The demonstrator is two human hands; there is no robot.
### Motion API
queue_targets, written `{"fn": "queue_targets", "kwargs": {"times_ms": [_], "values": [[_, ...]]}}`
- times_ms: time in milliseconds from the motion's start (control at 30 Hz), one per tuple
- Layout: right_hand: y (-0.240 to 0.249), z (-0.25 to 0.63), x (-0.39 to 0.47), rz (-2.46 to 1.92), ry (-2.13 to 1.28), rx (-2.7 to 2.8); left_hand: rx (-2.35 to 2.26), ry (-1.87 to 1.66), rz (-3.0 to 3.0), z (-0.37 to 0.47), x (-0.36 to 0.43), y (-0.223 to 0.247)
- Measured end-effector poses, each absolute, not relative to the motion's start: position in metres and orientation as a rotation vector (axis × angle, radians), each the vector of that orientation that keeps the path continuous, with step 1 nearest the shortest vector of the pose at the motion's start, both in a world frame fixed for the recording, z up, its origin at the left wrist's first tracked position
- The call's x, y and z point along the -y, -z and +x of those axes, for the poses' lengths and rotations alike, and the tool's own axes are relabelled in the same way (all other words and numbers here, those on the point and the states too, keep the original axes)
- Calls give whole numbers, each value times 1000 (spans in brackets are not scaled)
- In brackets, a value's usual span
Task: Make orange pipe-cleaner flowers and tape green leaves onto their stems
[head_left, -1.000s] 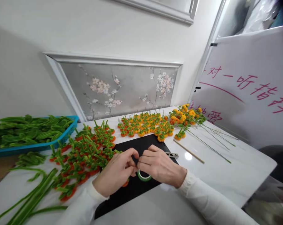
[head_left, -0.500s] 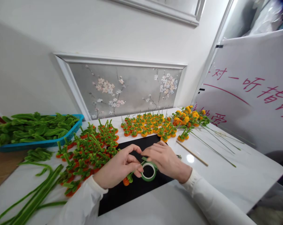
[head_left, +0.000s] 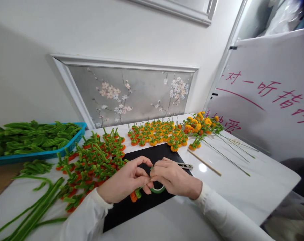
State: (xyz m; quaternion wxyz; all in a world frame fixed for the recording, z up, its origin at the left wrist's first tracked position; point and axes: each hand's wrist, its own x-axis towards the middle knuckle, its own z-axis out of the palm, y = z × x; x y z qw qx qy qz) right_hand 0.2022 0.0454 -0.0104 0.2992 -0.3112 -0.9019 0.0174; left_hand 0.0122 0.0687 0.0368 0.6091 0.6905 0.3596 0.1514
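Note:
My left hand (head_left: 125, 180) is closed in a pinch on a small fuzzy pipe-cleaner flower (head_left: 133, 196), its orange head and green leaves hanging below the fingers. Close against it, my right hand (head_left: 175, 177) has its fingers pressed together on what looks like the end of green tape; the fingertips hide most of it. Both sets of fingertips meet above a black mat (head_left: 126, 214). Partly behind my right fingers is the roll of green tape (head_left: 158, 191). A metal-bodied cutter (head_left: 185, 166) lies at the mat's right side, just past my right hand.
Rows of orange flowers (head_left: 91, 160) with green stems stand left, yellow-orange ones (head_left: 154, 132) behind the mat. A blue basket (head_left: 41, 154) holds green leaves. Long green strips (head_left: 38, 207) lie front left. A wooden stick (head_left: 204, 162) and long-stemmed flowers (head_left: 204, 124) lie right.
My right hand has come down and closer to my left fingers, covering more of the tape roll. More of the cutter shows. The view has shifted slightly.

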Motion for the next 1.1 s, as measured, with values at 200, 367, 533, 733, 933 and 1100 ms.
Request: {"fn": "queue_targets", "kwargs": {"times_ms": [200,367,533,733,933,1100], "values": [[8,205,-45,-778,162,2440,-812,-272,1594,10,-67,-41],[5,203,-41,-864,257,2445,-912,-390,1744,18,-61,-42],[6,202,-40,-864,374,2475,-923,-395,1646,19,-62,-37],[9,204,-42,-787,385,2491,-860,-350,1527,15,-67,-34],[7,206,-42,-721,293,2439,-832,-359,1507,13,-70,-31],[4,210,-44,-898,-97,2221,-822,-431,1523,12,-71,-33]]}}
